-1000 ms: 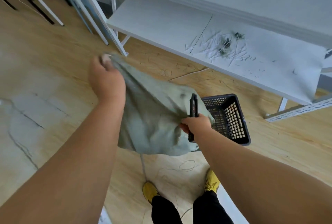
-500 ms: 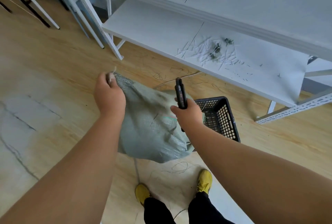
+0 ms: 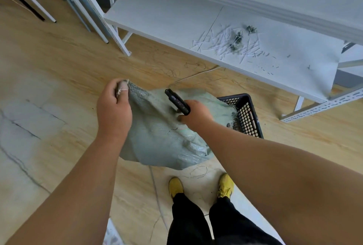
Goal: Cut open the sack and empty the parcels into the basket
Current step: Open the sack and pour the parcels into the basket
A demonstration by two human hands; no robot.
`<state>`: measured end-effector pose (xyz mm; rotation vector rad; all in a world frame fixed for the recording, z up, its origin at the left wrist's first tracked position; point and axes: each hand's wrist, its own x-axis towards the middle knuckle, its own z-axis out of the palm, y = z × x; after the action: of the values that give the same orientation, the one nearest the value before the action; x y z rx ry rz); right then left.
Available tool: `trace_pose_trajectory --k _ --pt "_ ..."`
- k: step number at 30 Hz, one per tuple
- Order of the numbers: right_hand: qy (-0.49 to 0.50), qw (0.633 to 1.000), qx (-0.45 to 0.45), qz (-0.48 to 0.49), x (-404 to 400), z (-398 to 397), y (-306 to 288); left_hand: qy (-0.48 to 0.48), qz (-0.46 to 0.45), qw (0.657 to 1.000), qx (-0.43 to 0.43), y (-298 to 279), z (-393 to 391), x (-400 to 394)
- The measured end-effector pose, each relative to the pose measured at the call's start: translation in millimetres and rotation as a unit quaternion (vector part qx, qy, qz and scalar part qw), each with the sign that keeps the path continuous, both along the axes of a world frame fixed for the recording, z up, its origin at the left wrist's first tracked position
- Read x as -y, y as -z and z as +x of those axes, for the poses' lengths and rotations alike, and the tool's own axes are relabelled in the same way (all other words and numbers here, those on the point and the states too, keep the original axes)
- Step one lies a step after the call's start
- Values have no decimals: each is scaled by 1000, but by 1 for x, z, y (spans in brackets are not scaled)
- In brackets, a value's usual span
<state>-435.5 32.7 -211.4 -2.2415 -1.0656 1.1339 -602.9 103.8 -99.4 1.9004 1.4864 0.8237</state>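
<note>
Bright, even daylight fills the scene, with soft, faint shadows under the white shelf [image 3: 245, 34] and beneath the sack [image 3: 167, 136]. The wooden floor [image 3: 59, 64] shows pale washed-out patches at left. Wide-angle distortion bends the shelf edges and stretches the forearms at the lower corners. Focus is fairly sharp centrally, slightly soft toward the borders.

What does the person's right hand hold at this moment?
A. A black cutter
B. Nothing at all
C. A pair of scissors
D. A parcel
A: the right hand grips a black cutter above the green sack, while the left hand pinches the sack's corner; the basket sits behind the sack.
</note>
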Motion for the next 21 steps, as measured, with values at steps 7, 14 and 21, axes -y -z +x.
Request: trace_pose_trajectory --k 7,14,21 --pt "158 986 -4 45 2 -8 -8 38 -38 999 -1 -1 0 -14" --pt "45 999 21 -15 17 -20 14 66 -45 997 -5 2 -5 -24" --pt "198 977 45 60 15 -45 0 82 -37 996 0 2 -11 -30"
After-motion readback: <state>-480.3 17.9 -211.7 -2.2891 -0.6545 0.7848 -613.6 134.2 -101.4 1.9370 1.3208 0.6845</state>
